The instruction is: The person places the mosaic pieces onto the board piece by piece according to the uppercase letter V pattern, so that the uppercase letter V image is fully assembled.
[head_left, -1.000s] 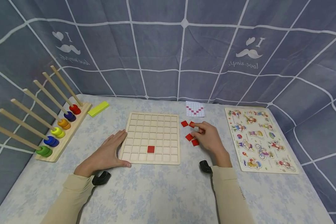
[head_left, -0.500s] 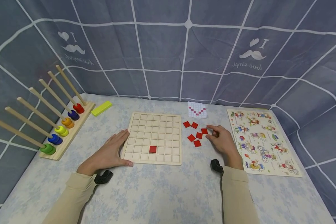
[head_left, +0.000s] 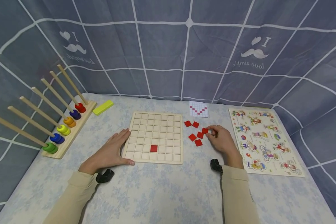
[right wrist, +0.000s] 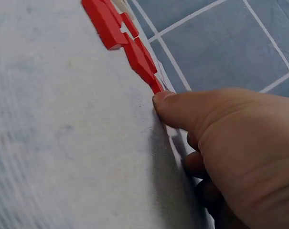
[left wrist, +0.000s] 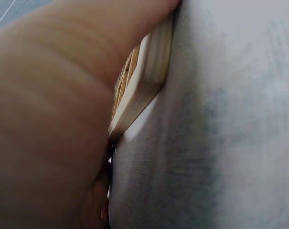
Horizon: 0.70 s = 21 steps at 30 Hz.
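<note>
In the head view my left hand (head_left: 108, 154) lies with straight fingers along the left edge of a wooden grid board (head_left: 156, 160). Its thumb touches the front left corner; in the left wrist view the board's edge (left wrist: 156, 57) shows beside the hand. One red square tile (head_left: 154, 148) sits in a cell near the front. My right hand (head_left: 221, 140) pinches the corner of the rightmost loose red tile (head_left: 205, 130) between thumb and index finger, the tile flat on the table. Other red tiles (head_left: 192, 137) lie just left of it. In the right wrist view the thumb (right wrist: 177, 107) meets a tile.
A paper pattern card (head_left: 198, 109) lies behind the loose tiles. A picture puzzle board (head_left: 266, 141) is at the right. On the left stand a peg rack with coloured rings (head_left: 70, 133) and a yellow-green block (head_left: 103, 107). A grey cloth (head_left: 162, 49) hangs behind.
My right hand has moved rightward from over the tiles to the rightmost one, and its thumb and finger have closed on it. My left hand stays at the board.
</note>
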Each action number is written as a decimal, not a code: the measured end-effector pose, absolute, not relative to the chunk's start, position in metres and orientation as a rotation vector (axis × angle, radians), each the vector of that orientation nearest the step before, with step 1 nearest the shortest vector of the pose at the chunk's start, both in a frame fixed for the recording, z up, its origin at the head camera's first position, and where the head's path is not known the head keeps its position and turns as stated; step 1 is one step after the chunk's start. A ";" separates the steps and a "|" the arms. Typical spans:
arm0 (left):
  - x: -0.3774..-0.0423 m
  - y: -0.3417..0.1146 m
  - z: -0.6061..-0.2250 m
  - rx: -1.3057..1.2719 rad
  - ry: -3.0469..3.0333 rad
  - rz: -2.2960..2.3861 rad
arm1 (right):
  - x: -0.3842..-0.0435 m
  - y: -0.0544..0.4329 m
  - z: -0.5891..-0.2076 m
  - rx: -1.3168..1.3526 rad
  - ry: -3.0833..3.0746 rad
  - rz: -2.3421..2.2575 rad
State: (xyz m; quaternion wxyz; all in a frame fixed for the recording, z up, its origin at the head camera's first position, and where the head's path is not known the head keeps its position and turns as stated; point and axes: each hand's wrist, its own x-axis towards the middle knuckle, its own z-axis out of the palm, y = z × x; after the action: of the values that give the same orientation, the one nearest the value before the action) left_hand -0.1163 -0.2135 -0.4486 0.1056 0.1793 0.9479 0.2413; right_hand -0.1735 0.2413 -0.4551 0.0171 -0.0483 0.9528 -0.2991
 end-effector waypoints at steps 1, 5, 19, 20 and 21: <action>-0.116 -0.214 -0.448 0.526 2.795 0.705 | -0.174 0.241 -0.456 -0.151 2.971 -0.920; -0.116 -0.214 -0.448 0.531 2.797 0.693 | -0.175 0.238 -0.460 -0.139 3.025 -0.897; -0.118 -0.214 -0.452 0.505 2.779 0.718 | -0.175 0.235 -0.456 -0.109 3.111 -0.959; -0.118 -0.215 -0.452 0.504 2.777 0.717 | -0.175 0.234 -0.456 -0.114 3.110 -0.968; -0.118 -0.215 -0.452 0.503 2.775 0.717 | -0.174 0.233 -0.456 -0.115 3.107 -0.979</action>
State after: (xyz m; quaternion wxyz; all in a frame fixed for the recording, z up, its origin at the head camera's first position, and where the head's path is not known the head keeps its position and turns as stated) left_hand -0.1184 -0.2153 -0.4519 0.1155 0.1716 0.9472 0.2448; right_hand -0.1743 0.2330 -0.4559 -0.0592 -0.0352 0.9515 -0.2999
